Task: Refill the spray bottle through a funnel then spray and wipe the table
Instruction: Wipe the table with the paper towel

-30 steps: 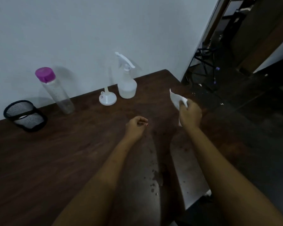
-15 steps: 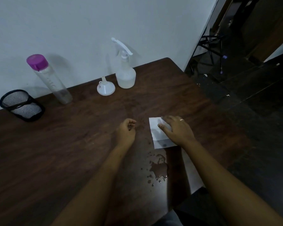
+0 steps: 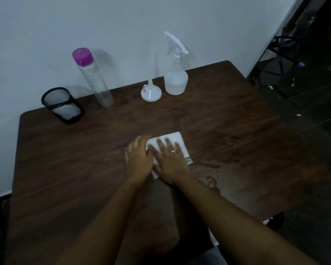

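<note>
One dark brown wooden table (image 3: 65,169) is carrying four items along its far edge: one black wire-mesh cup (image 3: 62,105) at left, one tall clear plastic bottle with purple cap (image 3: 93,77), one small white plastic funnel (image 3: 151,92), and one clear plastic spray bottle with white trigger (image 3: 176,73). One white folded cloth (image 3: 177,139) is lying nearer.

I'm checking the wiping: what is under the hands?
A white cloth lies flat on the table, under the right hand and partly under the left hand. The table beneath the cloth is covered; wetness there cannot be seen.
</note>
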`<state>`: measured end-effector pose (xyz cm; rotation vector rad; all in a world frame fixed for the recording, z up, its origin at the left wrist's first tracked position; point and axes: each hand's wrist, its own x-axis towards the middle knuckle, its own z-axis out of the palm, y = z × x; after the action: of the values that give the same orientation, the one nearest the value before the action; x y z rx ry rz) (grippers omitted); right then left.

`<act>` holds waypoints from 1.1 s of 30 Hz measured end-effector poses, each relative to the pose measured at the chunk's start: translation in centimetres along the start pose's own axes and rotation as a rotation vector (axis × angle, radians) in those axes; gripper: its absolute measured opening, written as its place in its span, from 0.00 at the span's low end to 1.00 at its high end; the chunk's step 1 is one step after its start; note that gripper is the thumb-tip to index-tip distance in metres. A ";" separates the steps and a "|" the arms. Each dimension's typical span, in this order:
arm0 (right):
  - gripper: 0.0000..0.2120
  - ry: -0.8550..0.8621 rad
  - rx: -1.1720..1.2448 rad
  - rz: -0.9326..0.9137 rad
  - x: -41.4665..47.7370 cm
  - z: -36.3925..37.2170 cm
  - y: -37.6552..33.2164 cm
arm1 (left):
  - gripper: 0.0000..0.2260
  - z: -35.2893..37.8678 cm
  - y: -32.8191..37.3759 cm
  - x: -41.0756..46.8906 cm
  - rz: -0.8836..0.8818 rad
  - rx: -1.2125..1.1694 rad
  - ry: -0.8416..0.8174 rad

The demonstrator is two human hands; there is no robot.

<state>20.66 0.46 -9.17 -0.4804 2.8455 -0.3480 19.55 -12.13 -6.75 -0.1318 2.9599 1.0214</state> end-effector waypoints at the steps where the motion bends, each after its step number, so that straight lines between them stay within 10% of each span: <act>1: 0.37 -0.017 -0.014 -0.078 0.0 0.5 -1.6 | 0.17 -0.4 -0.7 0.0 -0.007 0.003 0.008; 9: 0.29 -0.046 -0.105 -0.496 -1.9 2.7 -2.1 | 0.16 -0.4 -2.2 0.1 -0.030 -0.029 -0.020; 15: 0.40 0.010 -0.082 0.090 -2.1 -2.5 9.8 | 0.16 1.9 0.8 1.6 0.079 -0.001 -0.075; 25: 0.30 0.100 0.104 0.876 -2.3 -5.2 19.3 | 0.17 3.6 3.8 4.2 0.113 -0.006 -0.146; 33: 0.31 0.002 -0.016 0.307 8.5 -3.7 6.0 | 0.18 1.4 1.3 5.9 0.003 -0.042 -0.029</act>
<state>10.10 3.77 -8.88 -0.0423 2.8650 -0.2675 13.54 -10.72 -7.29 -0.1118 2.9149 1.0763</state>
